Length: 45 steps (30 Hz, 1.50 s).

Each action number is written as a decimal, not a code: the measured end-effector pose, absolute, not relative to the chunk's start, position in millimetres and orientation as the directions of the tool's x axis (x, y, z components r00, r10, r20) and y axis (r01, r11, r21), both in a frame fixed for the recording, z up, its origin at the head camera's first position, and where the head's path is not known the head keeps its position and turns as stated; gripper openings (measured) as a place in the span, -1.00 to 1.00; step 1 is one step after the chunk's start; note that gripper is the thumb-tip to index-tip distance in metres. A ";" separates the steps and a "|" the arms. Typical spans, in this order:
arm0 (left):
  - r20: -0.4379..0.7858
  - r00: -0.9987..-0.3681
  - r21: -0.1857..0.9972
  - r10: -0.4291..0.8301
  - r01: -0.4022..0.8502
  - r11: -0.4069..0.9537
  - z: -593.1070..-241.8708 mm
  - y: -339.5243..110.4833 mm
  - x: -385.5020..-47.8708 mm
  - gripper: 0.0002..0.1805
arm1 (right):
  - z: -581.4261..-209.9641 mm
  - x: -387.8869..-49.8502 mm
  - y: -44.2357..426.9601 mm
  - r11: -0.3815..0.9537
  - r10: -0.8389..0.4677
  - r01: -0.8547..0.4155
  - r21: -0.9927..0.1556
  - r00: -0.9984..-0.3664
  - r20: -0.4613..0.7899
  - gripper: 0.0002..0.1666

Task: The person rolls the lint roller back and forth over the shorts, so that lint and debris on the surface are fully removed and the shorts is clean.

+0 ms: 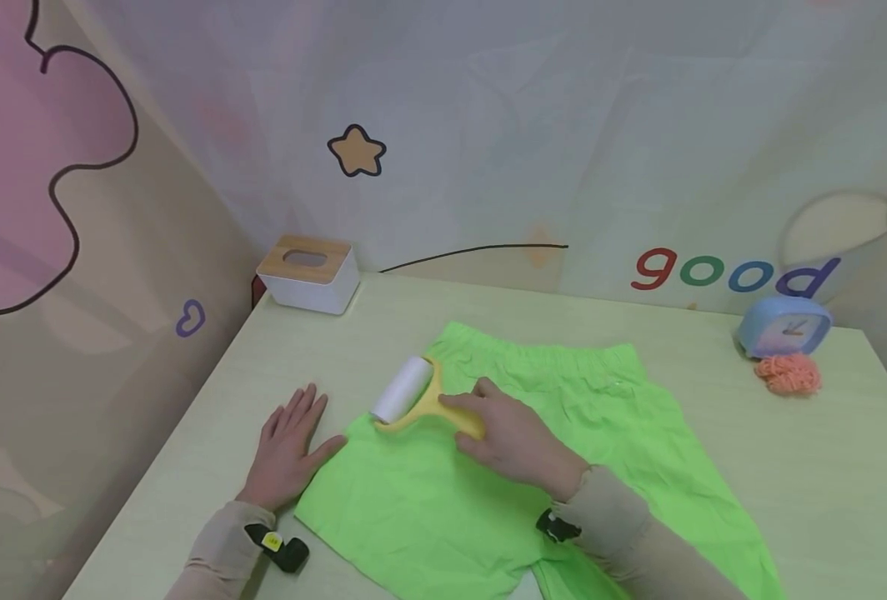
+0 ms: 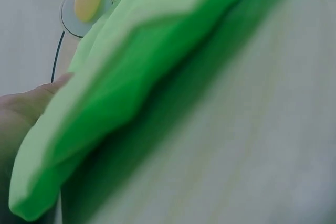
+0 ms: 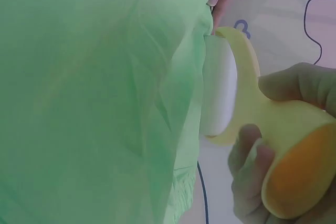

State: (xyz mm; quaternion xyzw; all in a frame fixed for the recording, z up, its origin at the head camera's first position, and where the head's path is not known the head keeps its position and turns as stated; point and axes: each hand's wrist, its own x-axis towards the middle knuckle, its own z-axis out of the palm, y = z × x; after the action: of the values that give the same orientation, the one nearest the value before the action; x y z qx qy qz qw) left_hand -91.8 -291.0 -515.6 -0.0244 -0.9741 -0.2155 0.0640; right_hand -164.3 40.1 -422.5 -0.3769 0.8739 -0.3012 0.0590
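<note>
Bright green shorts [image 1: 443, 500] with an elastic waistband lie spread on the table. My right hand [image 1: 514, 437] grips the yellow handle of a lint roller [image 1: 402, 390], whose white roll rests on the shorts near their left side edge. In the right wrist view, the thumb and curled fingers wrap the handle, which has an orange patch. My left hand [image 1: 282, 457] lies on the table left of the shorts, fingers spread, thumb at the fabric's edge. The left wrist view shows the cloth [image 2: 105, 93] raised in a fold, partly hiding that hand [image 2: 26, 108].
A white tissue box [image 1: 308, 283] with a wooden lid stands at the back left of the pale table [image 1: 166, 508]. At the right are a blue clock [image 1: 784, 327] and a pink bundle of yarn-like strands [image 1: 789, 375]. Printed cloth walls border the table's back and sides.
</note>
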 end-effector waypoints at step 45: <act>0.131 -0.991 0.424 0.019 0.073 0.903 -518.6 -292.1 -91.5 -0.15 | -424.2 -167.8 49.8 0.591 -0.619 -0.440 -0.676 -0.785 -0.031 -0.50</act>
State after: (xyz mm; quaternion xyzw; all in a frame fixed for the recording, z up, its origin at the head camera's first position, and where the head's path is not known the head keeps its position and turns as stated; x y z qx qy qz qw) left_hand -91.5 -292.1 -518.6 -0.0235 -0.9734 -0.2192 0.0620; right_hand -167.8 49.8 -424.2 -0.3002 0.8820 -0.3383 0.1327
